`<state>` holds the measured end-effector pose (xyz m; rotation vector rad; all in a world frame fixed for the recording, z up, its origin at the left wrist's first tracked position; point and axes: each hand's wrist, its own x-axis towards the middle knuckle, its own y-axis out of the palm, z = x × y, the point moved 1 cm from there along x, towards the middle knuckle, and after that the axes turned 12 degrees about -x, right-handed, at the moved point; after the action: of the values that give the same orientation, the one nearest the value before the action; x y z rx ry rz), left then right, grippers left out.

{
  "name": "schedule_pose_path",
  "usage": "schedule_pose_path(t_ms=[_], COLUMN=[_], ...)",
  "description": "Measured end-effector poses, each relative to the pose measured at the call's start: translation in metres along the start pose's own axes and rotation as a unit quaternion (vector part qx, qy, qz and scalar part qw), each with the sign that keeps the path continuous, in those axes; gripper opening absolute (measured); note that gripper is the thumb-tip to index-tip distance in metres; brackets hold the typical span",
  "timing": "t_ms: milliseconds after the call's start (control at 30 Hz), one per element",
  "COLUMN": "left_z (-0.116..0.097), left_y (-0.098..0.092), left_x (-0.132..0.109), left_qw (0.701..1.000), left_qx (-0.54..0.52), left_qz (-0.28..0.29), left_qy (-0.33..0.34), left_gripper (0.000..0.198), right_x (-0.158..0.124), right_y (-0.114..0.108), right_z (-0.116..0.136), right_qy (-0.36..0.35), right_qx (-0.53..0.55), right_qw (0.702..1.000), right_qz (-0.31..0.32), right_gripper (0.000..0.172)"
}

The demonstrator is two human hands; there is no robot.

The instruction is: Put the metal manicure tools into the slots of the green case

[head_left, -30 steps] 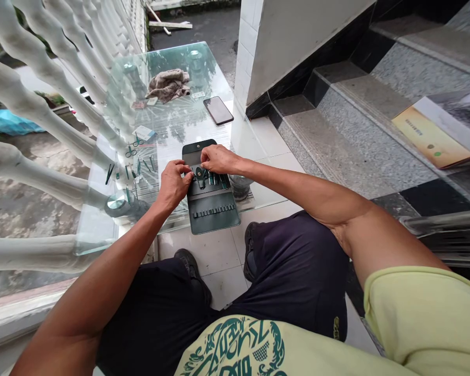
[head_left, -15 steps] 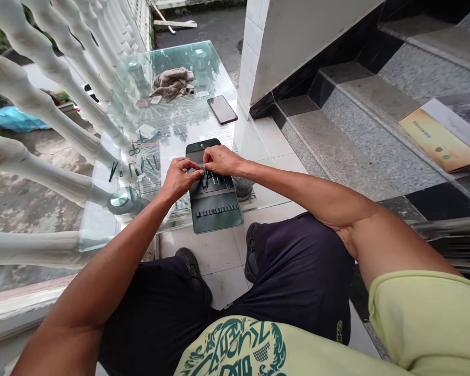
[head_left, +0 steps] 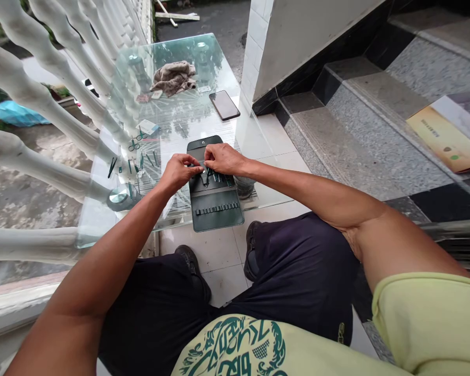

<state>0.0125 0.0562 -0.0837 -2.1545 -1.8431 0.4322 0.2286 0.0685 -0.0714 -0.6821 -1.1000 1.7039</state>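
Note:
A dark green manicure case [head_left: 215, 219] lies unfolded over the near edge of the glass table. Across its upper half, both hands meet with their fingertips close together. My left hand [head_left: 181, 169] is closed in a pinch at the case's left side. Coming from the right, my right hand [head_left: 224, 159] pinches downward beside it. Just below the fingertips shows a small dark tool [head_left: 204, 178] that looks like nail nippers; the fingers hide its upper end. Several shiny tools [head_left: 221, 178] sit in the case right of it. The row of loops [head_left: 217, 209] on the lower flap holds no tools.
On the glass table [head_left: 180, 122] are small scissors [head_left: 134, 145], several slim tools [head_left: 147, 159], a phone [head_left: 224, 105] and a crumpled cloth [head_left: 174, 78]. White balusters [head_left: 58, 99] line the left. Stone steps [head_left: 337, 125] rise at right, with a box [head_left: 450, 133] on them.
The view has shifted slightly. Both hands stay at the same part of the case, the left fingertips slightly shifted, and more of the dark nipper-like tool shows beneath them.

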Motion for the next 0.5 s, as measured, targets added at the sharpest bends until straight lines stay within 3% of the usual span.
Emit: schedule_pose_path(t_ms=[233,333,500], left_z=[-0.0071,-0.0079,-0.007], left_y=[-0.0031,-0.0041,-0.0027], left_x=[-0.001,-0.0024,-0.0016], left_qw=[1.0,0.999,0.999], left_qx=[0.015,0.039,0.053], left_qz=[0.015,0.031,0.001], left_qy=[-0.021,-0.008,-0.006], left_gripper=[0.039,0.032,0.028], right_x=[-0.0008,0.0,0.0002], right_y=[-0.0009,-0.001,0.0005], right_z=[0.0013,0.0006,0.0], right_qy=[0.001,-0.003,-0.008], right_qx=[-0.005,-0.009,-0.022], right_qw=[1.0,1.0,1.0], right_qz=[0.015,0.02,0.015], right_gripper=[0.015,0.014,0.015])
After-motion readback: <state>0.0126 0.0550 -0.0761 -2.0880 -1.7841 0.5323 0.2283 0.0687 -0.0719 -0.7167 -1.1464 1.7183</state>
